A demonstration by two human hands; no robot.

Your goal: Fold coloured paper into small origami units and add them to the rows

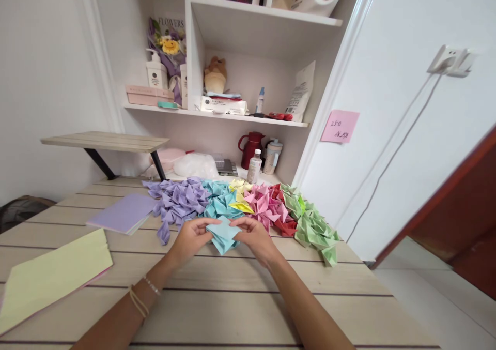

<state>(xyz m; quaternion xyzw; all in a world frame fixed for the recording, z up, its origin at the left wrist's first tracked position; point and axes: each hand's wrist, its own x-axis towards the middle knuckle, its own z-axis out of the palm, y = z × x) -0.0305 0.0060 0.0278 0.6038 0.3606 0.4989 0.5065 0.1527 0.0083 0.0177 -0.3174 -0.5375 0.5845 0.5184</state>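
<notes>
Between my two hands is a light blue sheet of origami paper, folded into a pointed shape with its tip toward me. My left hand pinches its left corner between thumb and fingers. On the other side, my right hand grips the right corner the same way. Just beyond the hands lie heaps of folded paper pieces: purple, blue, yellow, pink, red and green.
Purple paper sheets and a yellow stack lie at the left of the slatted table. A small raised stand is behind them. A bottle and a red jug stand at the back, below shelves.
</notes>
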